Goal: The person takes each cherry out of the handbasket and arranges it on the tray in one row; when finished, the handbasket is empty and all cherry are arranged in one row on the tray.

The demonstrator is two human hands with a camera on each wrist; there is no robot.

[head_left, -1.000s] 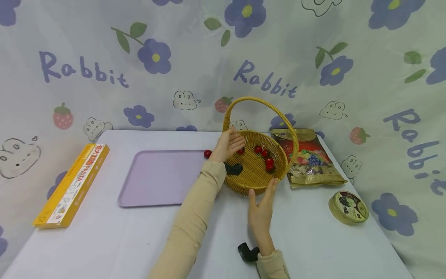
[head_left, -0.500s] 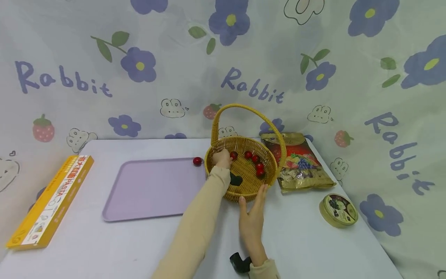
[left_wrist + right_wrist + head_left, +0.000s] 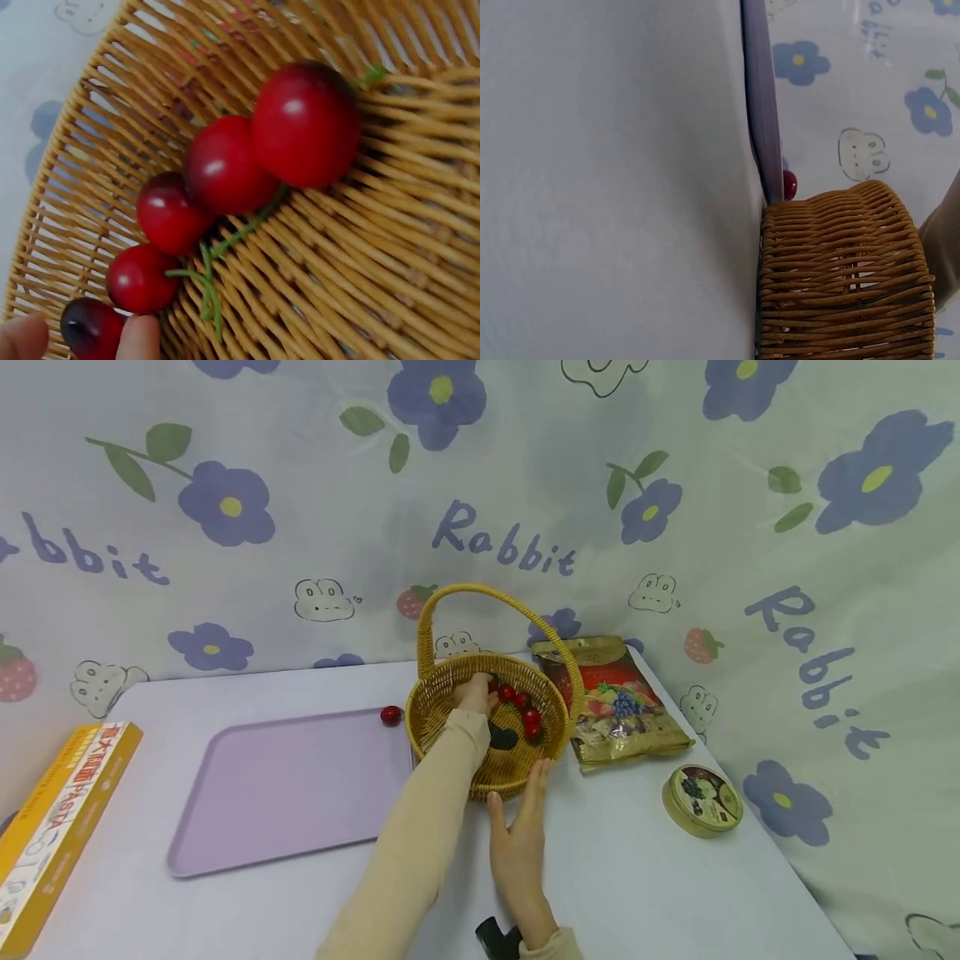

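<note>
A woven yellow basket (image 3: 450,693) with an arched handle stands on the table and holds several red cherries (image 3: 522,701). My left hand (image 3: 477,691) reaches inside it. In the left wrist view two fingertips (image 3: 139,337) of my left hand (image 3: 82,339) pinch a dark red cherry (image 3: 88,324) at the end of a row of cherries (image 3: 304,124). My right hand (image 3: 517,827) lies on the table, its straight fingers against the basket's near rim. The right wrist view has only the basket's side (image 3: 847,277). One cherry (image 3: 390,716) lies on the lilac tray (image 3: 285,793).
A snack bag (image 3: 611,702) lies right of the basket and a round tin (image 3: 701,800) nearer the front. A yellow box (image 3: 52,827) sits at the left edge. A flowered cloth hangs close behind the table. The tray's edge (image 3: 761,112) meets the basket.
My left hand has dropped from the basket's far rim into the basket and closed its fingertips on a cherry. The right hand has stayed at the near rim. The head view has shifted.
</note>
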